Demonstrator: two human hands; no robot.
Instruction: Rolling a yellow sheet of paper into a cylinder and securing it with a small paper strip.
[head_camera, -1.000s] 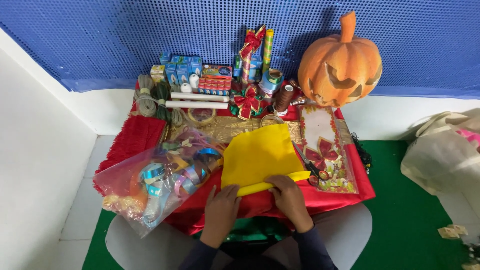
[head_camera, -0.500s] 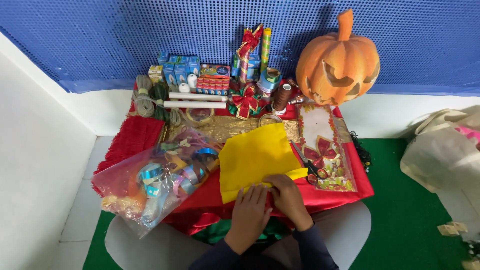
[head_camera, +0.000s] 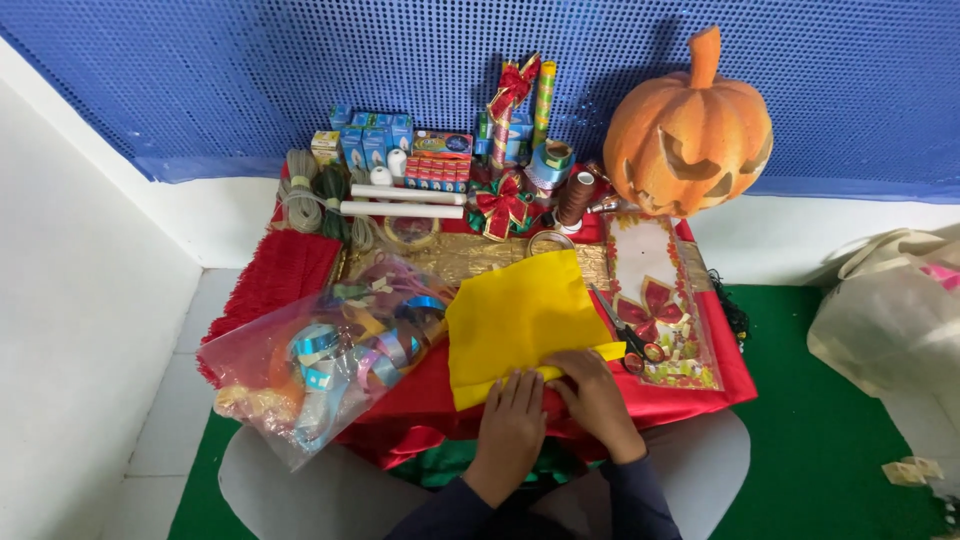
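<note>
1. Since a second earlier, left hand (head_camera: 512, 422) had slid rightward along the yellow felt sheet (head_camera: 515, 315), beside right hand (head_camera: 597, 398).
2. Both grips lay flat, pressing the felt's near folded edge on the red-draped worktop (head_camera: 715, 385).
3. Scissors (head_camera: 625, 332) lay just right; ribbon bag (head_camera: 320, 365) left.

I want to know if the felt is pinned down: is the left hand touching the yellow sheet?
Touching. The head view shows the left hand lying flat with its fingertips overlapping the near edge of the yellow sheet.
</note>
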